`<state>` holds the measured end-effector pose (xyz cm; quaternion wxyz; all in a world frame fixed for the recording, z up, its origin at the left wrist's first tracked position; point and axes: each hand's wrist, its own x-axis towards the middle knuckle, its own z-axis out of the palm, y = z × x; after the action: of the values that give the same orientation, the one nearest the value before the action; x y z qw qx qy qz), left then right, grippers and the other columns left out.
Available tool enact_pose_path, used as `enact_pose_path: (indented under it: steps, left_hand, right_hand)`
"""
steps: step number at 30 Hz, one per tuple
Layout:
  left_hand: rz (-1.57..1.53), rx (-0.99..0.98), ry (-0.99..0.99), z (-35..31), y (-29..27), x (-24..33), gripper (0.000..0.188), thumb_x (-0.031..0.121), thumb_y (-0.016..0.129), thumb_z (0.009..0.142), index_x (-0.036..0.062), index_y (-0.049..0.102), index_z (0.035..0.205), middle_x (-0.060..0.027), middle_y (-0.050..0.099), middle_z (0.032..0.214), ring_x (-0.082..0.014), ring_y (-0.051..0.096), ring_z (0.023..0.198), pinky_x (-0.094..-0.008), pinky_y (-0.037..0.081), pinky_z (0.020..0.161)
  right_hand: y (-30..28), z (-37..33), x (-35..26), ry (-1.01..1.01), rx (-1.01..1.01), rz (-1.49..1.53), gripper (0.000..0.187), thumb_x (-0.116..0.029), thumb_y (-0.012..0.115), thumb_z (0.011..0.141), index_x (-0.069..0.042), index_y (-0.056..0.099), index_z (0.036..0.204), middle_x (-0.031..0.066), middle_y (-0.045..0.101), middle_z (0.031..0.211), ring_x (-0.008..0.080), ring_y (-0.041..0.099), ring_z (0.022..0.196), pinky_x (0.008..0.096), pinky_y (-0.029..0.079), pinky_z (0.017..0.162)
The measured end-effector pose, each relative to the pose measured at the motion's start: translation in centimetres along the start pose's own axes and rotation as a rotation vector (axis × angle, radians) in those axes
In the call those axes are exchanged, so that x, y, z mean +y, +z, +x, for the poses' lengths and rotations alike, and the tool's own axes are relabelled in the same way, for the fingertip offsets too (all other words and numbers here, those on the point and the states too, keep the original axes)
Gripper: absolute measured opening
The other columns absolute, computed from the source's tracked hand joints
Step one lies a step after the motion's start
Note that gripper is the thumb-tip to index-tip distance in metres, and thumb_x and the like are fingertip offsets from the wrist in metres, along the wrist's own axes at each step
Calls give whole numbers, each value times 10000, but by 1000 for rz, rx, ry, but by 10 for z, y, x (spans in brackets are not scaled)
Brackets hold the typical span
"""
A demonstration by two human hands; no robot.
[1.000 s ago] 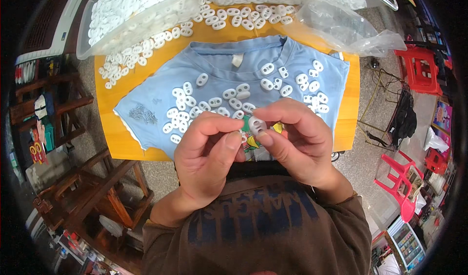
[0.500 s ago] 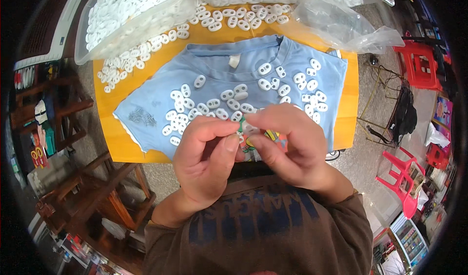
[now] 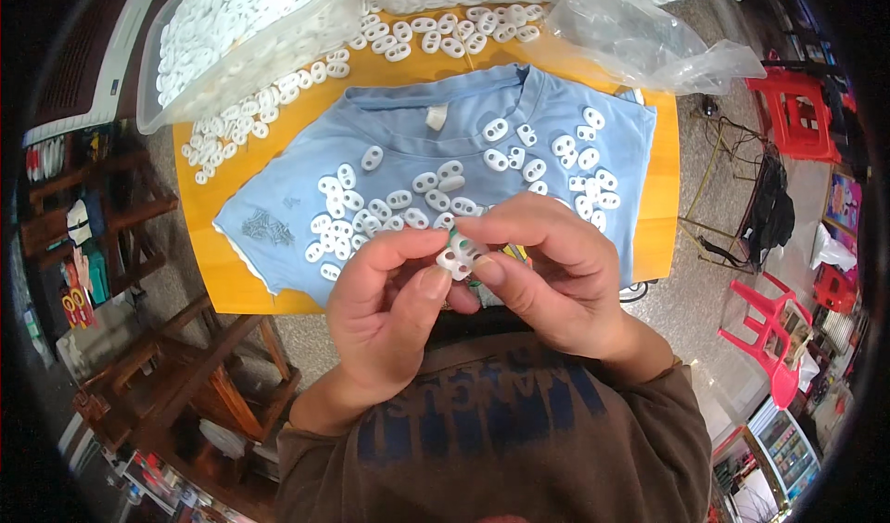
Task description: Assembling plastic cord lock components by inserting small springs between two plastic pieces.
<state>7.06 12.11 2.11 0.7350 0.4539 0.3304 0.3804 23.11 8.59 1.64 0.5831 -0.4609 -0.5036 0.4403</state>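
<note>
Above the near edge of a blue T-shirt [image 3: 306, 152], my two hands meet fingertip to fingertip. Between the thumb and forefinger of my left hand [image 3: 389, 305] and those of my right hand [image 3: 556, 273] is a small white plastic piece with several round holes [image 3: 454, 261]. A bit of green shows at its upper edge; whether it is a separate part I cannot tell. Both hands pinch the piece, and fingers partly cover it. Just beyond my fingertips, many white oval two-hole pieces [image 3: 399, 198] lie loose on the shirt. A patch of tiny dark metal parts [image 3: 266, 228] rests on its left side.
The shirt covers much of a yellow tabletop [image 3: 227, 287]. At the back stand a clear tub [image 3: 153, 106] heaped with white pieces and a clear bag [image 3: 649, 55]. More ovals [image 3: 232, 124] spread beside the tub. Red plastic stools [image 3: 765, 324] and wooden furniture [image 3: 222, 393] flank the table.
The white piece between my fingers has been turned and now shows its holes more plainly. My hands stay almost in place, while the whole view has shifted slightly.
</note>
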Motion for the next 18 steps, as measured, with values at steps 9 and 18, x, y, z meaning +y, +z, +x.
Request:
enact_pose_path:
  steps: [9,18]
  left_hand:
    - [-54,-27,-30,-2,1,-3,293,47,510,889,-24,464,1169,-127,574,1012,-133,593,745,-228,495,669]
    - [-110,2,-112,-4,3,-2,314,58,523,887,-33,463,1182,-119,588,990,-131,583,713,-225,491,654]
  right_hand:
    - [-3,1,-2,-79,-52,-126,327,-13,611,787,-23,570,1112,85,602,853,200,569,751,273,451,630]
    - [-7,1,-2,-94,-98,-168,404,-29,644,764,-18,545,1156,111,584,918,225,558,791,294,463,646]
